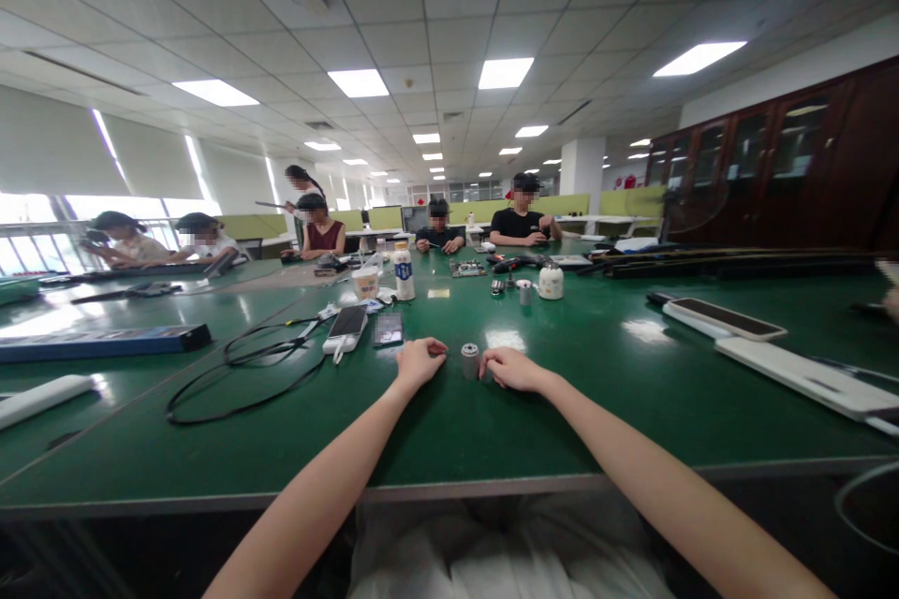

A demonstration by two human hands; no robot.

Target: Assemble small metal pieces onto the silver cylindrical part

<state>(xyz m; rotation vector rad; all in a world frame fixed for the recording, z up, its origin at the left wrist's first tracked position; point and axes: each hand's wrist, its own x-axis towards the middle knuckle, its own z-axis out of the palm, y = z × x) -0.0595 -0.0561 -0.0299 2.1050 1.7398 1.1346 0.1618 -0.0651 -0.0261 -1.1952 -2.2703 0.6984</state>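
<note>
A small grey metal cylinder (470, 363) with a ringed, light top stands upright on the green table, between my two hands. My left hand (421, 363) rests on the table to its left, fingers loosely curved and apart from it, holding nothing that I can see. On the other side, my right hand (511, 369) lies with bent fingers pointing at the cylinder. Its fingertips are very close to the cylinder's right side; whether they touch it I cannot tell. Beyond the left hand lies a dark phone (389, 329).
A white power bank (346, 329) with cables lies left, near a bottle (404, 273) and a cup (366, 282). Ahead stand another cylinder (524, 292) and a round white jar (551, 282). White devices (807, 376) lie right. Several people sit around the table (281, 449).
</note>
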